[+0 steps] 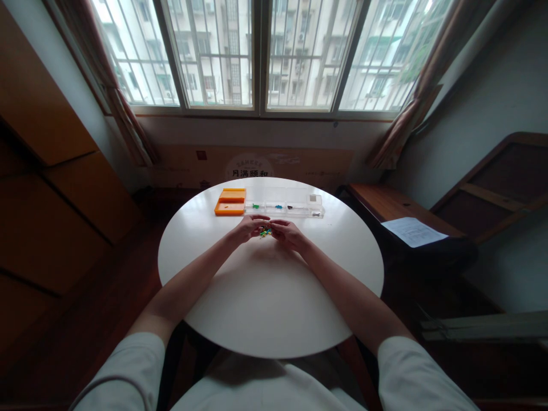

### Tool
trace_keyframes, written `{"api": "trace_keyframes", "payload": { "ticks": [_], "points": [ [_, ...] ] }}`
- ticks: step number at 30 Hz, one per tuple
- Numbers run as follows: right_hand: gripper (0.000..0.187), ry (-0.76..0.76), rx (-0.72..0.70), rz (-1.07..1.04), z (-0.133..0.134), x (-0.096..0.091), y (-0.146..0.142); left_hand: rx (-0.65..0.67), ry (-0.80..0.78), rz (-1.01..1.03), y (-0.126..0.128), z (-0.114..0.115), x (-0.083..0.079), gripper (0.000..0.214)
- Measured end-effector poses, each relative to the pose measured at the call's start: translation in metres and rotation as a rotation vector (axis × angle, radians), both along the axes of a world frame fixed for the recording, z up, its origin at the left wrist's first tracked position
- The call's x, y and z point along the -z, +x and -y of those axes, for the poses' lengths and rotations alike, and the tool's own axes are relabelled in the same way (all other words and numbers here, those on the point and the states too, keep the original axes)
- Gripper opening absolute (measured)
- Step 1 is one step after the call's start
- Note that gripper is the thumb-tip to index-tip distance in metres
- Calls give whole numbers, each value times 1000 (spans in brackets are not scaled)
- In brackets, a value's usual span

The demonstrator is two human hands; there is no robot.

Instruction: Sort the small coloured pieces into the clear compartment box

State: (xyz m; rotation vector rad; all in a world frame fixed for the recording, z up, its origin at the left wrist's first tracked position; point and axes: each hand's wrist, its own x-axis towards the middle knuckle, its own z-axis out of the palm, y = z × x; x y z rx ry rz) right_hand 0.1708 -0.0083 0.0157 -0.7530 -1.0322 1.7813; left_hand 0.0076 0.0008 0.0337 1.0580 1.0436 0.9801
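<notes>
My left hand [248,227] and my right hand [287,233] meet over the far middle of a round white table [265,302]. Between their curled fingers lies a small heap of coloured bits [265,232], green, yellow and blue. Both hands touch the heap; which fingers pinch a piece is too small to see. Just beyond the hands stands a clear compartment box [285,205] holding a few small coloured pieces. An orange tray or lid [230,202] adjoins its left end.
A wide barred window fills the back wall, with curtains at both sides. A dark wooden bench with a sheet of paper [411,230] stands to the right. Wooden cabinets line the left wall [51,188].
</notes>
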Motion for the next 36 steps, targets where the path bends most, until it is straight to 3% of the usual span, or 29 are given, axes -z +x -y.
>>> {"api": "trace_keyframes", "payload": {
  "ticks": [36],
  "points": [
    [25, 19, -29, -4, 0, 0, 0, 47, 10, -31, -2, 3, -3, 43]
  ]
}}
